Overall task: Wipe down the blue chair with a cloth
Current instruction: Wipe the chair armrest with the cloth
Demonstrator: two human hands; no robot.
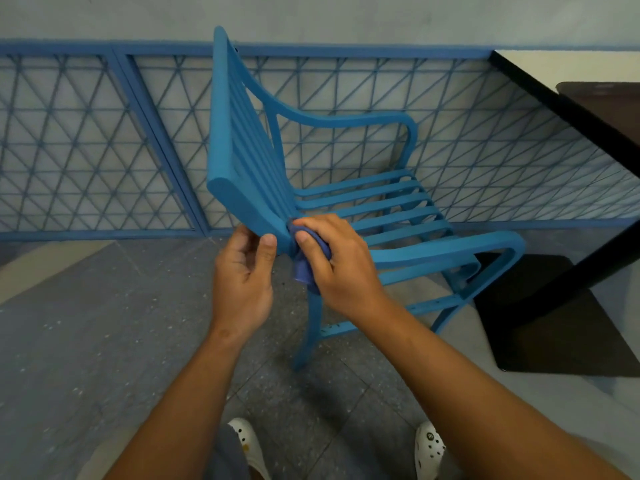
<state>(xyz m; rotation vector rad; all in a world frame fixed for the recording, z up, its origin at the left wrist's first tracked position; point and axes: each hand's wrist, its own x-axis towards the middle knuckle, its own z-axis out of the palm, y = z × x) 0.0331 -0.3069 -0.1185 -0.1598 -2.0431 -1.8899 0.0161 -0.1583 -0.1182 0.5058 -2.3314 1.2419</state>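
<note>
While your left hand (242, 271) grips the chair (388, 216) back and your right hand (341, 268) clutches the cloth (306, 271), uneven pressure could tip it.

I see a bright blue slatted chair (346, 202), a darker blue cloth (308, 268) under my right fingers (311, 244), speckled grey floor (104, 323), and white spotted shoes (429, 448)

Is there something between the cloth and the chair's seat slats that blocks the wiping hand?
Nothing visible does. The right hand holds the cloth against the blue chair at the backrest corner; the seat slats lie bare beside it.
</note>
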